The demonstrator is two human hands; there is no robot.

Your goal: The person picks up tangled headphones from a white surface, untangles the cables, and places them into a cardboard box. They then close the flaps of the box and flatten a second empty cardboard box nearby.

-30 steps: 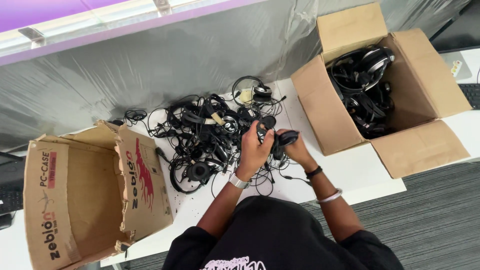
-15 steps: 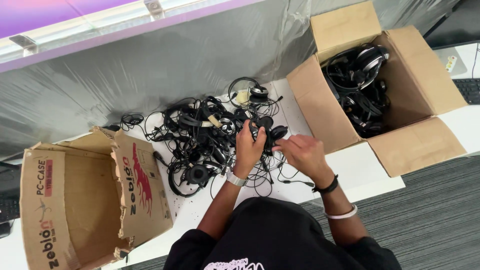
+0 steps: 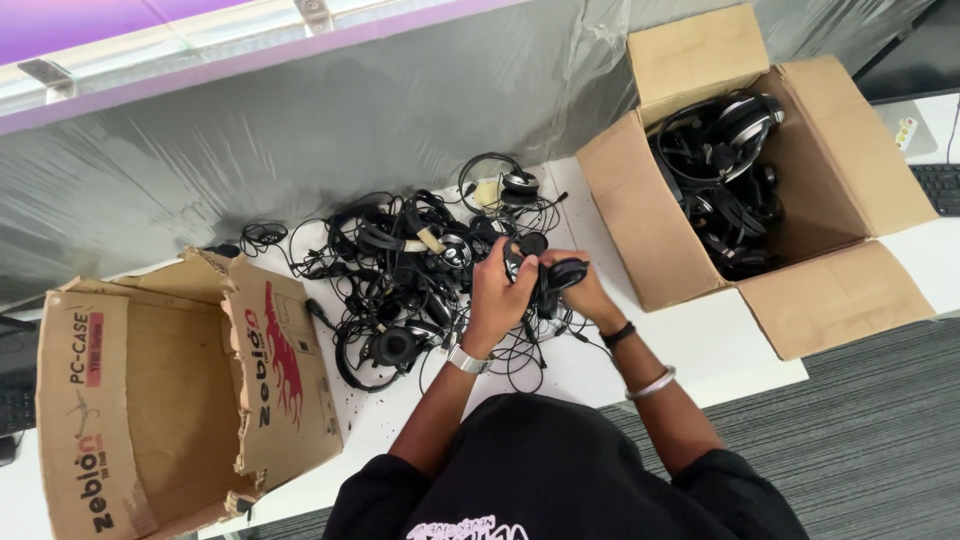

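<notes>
A person stands at a white desk (image 3: 720, 350) and works with both hands at the right edge of a tangle of black headsets and cables (image 3: 400, 270). The left hand (image 3: 497, 290) is closed around the band of one black headset (image 3: 545, 275), and the right hand (image 3: 585, 290) grips the same headset at its ear cup, so the two hands hold it just above the pile, probably to draw it free of the cords that loop around it. The pile lies spread loose across the middle of the desk, which keeps each piece within reach. To the right an open cardboard box (image 3: 840, 290) sits on the desk with headsets (image 3: 725, 160) already heaped inside, close enough for a short reach from the hands. To the left a second cardboard box (image 3: 150, 400), torn at its front wall and empty as far as can be seen, lies tipped on its side. Grey plastic sheeting (image 3: 300, 130) hangs behind the desk.
</notes>
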